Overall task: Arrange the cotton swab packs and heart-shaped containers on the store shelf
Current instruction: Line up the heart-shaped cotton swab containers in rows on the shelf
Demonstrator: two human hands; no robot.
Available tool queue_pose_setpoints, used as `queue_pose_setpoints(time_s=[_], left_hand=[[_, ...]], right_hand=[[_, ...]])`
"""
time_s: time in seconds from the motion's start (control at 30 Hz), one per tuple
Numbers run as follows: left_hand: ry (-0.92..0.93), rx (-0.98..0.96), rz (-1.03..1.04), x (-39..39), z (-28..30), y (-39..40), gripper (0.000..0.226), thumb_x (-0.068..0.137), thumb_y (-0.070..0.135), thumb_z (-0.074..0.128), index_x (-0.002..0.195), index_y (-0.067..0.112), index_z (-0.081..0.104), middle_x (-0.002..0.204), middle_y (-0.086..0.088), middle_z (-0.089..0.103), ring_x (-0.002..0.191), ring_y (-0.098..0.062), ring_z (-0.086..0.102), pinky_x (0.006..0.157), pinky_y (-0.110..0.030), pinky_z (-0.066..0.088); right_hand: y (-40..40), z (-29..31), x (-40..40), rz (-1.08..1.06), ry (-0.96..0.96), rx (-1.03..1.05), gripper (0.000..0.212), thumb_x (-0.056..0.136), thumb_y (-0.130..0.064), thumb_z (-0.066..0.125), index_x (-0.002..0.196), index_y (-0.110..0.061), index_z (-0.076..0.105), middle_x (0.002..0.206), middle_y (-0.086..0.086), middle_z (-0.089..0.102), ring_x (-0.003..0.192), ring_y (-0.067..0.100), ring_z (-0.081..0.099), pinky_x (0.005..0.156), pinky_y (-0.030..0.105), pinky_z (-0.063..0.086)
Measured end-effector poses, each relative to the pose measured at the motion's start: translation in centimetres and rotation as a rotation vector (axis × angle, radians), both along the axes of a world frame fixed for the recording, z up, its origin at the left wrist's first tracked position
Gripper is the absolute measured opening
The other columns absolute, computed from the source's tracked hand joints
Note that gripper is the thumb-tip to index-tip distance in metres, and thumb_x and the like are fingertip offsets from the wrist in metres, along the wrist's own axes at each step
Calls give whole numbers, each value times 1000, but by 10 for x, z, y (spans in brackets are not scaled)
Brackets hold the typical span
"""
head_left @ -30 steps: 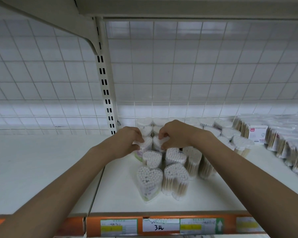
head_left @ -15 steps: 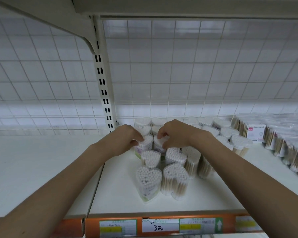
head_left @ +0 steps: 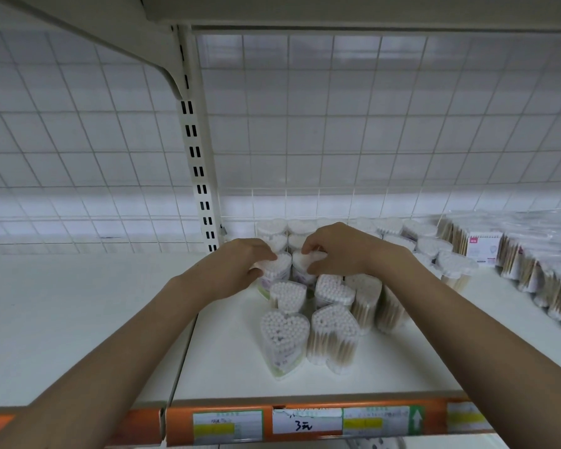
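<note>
While both arms reached over the shelf (head_left: 110, 319), the left hand (head_left: 237, 267) gripped one heart-shaped container (head_left: 274, 270). The right hand (head_left: 337, 251) pinched its neighbour (head_left: 305, 265), fingers curled.

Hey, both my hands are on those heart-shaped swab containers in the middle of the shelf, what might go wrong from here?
1. The left hand and right hand each hold a heart-shaped container in a tight cluster; shifting them may topple the neighbours in front.
2. The two front containers stand nearest the shelf edge; a nudge forward might push them off.
</note>
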State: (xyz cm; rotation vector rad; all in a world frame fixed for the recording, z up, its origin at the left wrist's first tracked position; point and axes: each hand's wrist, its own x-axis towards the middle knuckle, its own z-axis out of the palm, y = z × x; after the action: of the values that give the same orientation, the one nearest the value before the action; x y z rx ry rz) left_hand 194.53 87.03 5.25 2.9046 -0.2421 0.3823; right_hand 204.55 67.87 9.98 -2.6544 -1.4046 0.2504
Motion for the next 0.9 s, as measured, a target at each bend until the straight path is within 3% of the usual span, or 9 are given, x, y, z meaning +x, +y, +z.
queue_pose_setpoints(time_s=[0.17, 0.3, 0.43, 0.57, 0.67, 0.73, 0.9], left_hand=[[-73, -40, 20, -15, 1, -7, 34, 88, 15, 62, 122, 13, 61, 125, -3, 57, 114, -18, 54, 97, -25, 40], [-91, -177, 48, -24, 1, -21, 27, 87, 25, 63, 113, 16, 65, 109, 4, 62, 93, -7, 55, 87, -26, 46], [90, -245, 53, -21, 2, -32, 30, 87, 35, 63, 113, 22, 64, 109, 8, 62, 98, -7, 56, 82, -20, 42], [233, -355, 59, -18, 3, -35, 29, 85, 37, 64, 111, 25, 64, 112, 11, 61, 101, -7, 56, 81, -20, 42], [242, -347, 97, -19, 5, -36, 30, 80, 46, 67, 101, 24, 69, 102, 7, 66, 92, -11, 60, 75, -25, 48], [215, -291, 118, -21, 8, -40, 31, 78, 53, 66, 82, 22, 68, 84, 2, 66, 76, -15, 60, 69, -33, 49], [176, -179, 211, -24, 13, -50, 48, 70, 68, 61, 78, 21, 66, 76, 1, 65, 74, -17, 61, 70, -34, 49]], right_hand=[[-18, 3, -7, -17, -68, 79, 27, 86, -31, 62, 110, -17, 61, 97, -7, 52, 88, 11, 49, 76, 22, 39], [-28, 0, -22, -72, -90, 45, 17, 85, -37, 61, 84, -22, 55, 83, -7, 49, 83, 15, 50, 64, 20, 38], [-26, -5, -35, -144, -121, -10, 40, 86, -46, 59, 104, -10, 59, 96, 1, 56, 86, 19, 54, 70, 27, 43], [-21, -8, -40, -191, -170, -8, 46, 85, -48, 59, 108, -8, 61, 105, 6, 60, 94, 22, 57, 76, 31, 47], [-17, -10, -41, -218, -189, -10, 48, 84, -50, 60, 106, -8, 61, 94, 4, 57, 86, 20, 53, 66, 27, 43], [-16, -10, -42, -226, -188, -19, 47, 84, -51, 59, 103, -7, 62, 84, 1, 51, 77, 18, 49, 61, 26, 39], [-17, -5, -42, -197, -125, -32, 46, 82, -47, 63, 107, -9, 61, 102, 6, 59, 86, 20, 55, 74, 31, 48]])
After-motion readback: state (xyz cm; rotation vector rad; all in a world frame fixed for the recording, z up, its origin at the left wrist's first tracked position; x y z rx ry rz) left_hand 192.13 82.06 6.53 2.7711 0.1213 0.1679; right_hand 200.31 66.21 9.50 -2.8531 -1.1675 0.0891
